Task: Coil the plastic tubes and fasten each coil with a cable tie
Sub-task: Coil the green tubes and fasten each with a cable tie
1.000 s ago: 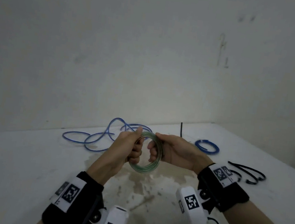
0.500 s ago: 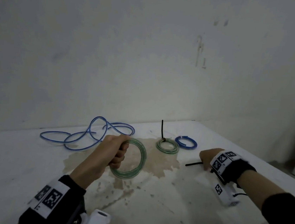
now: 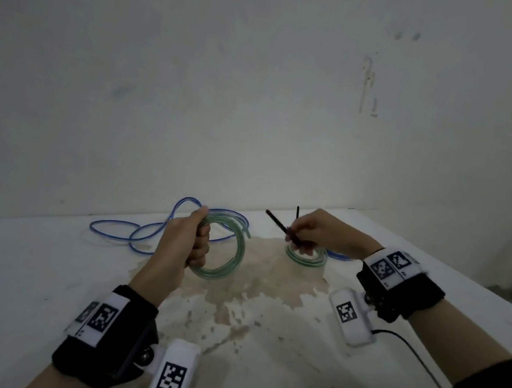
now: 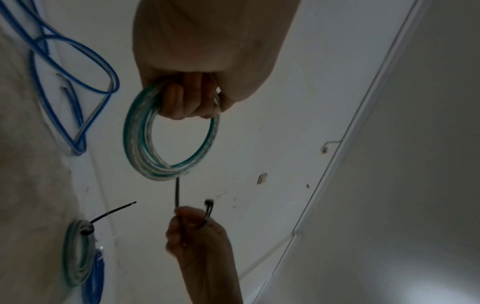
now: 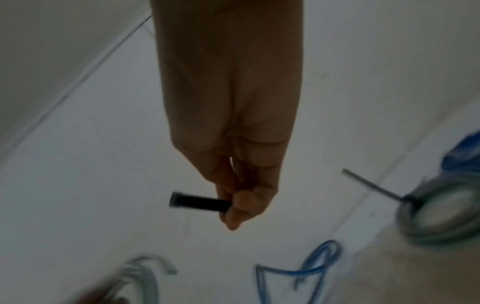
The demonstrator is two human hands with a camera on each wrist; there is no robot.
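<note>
My left hand (image 3: 194, 244) (image 4: 192, 98) grips a green-tinted coil of clear tube (image 3: 228, 254) (image 4: 166, 144) and holds it upright above the white table (image 3: 17, 262). My right hand (image 3: 311, 232) (image 5: 233, 201) pinches a black cable tie (image 3: 278, 225) (image 4: 177, 192) (image 5: 200, 202), raised just right of the coil. Below that hand a second green coil (image 3: 304, 260) (image 4: 78, 253) (image 5: 439, 214) lies flat, bound by a black tie whose tail (image 4: 114, 210) (image 5: 369, 185) sticks up.
A long loose blue tube (image 3: 148, 232) (image 4: 72, 86) (image 5: 306, 269) sprawls on the table behind my left hand. A small blue coil (image 3: 338, 255) (image 4: 94, 277) lies behind the tied green coil. A brown stain (image 3: 253, 289) covers the table's middle. A wall (image 3: 259, 98) stands close behind.
My right hand let go of the coil, reached right to the table, picked up a black cable tie and brought it back toward the coil. My left hand kept holding the coil.
</note>
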